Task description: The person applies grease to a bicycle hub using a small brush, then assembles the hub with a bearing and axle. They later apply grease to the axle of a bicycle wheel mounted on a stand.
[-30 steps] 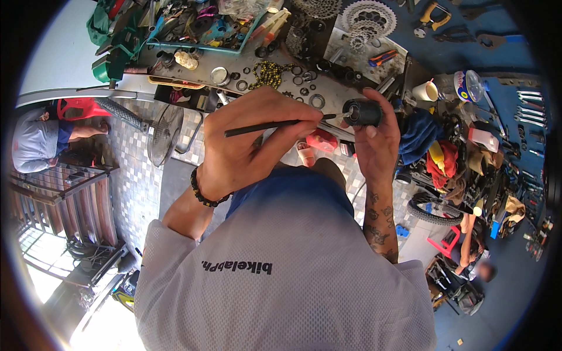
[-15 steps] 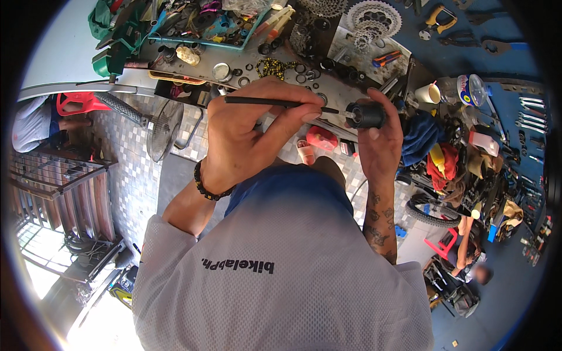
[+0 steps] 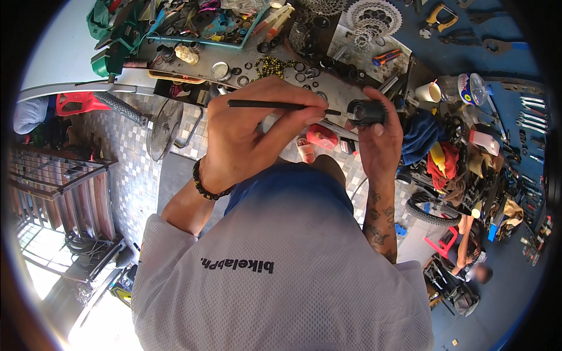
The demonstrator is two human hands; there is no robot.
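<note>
My left hand (image 3: pixel 257 126), a beaded bracelet at its wrist, pinches a slim black stick-like tool (image 3: pixel 263 105) between thumb and fingers. The tool lies nearly level, and its thin tip points right, just short of a black ribbed bicycle freehub body (image 3: pixel 370 112). That hollow cylinder is in my right hand (image 3: pixel 379 137), gripped between thumb and fingers with its open end turned toward the tool. Both hands are raised in front of the near edge of a cluttered workbench (image 3: pixel 225 55). What the tip is made of is too small to make out.
On the bench lie a black-and-yellow chain (image 3: pixel 270 67), several dark rings, a round tin (image 3: pixel 220 71) and a blue tray (image 3: pixel 202 42) of parts. Sprocket cassettes (image 3: pixel 374 20) stand behind. A fan (image 3: pixel 164 130) is at left; at right are a paper cup (image 3: pixel 430 92) and a seated person (image 3: pixel 468 251).
The tool in my left hand has shifted slightly right. My right hand has turned the freehub body a little, and its thumb now lies lower against the side.
</note>
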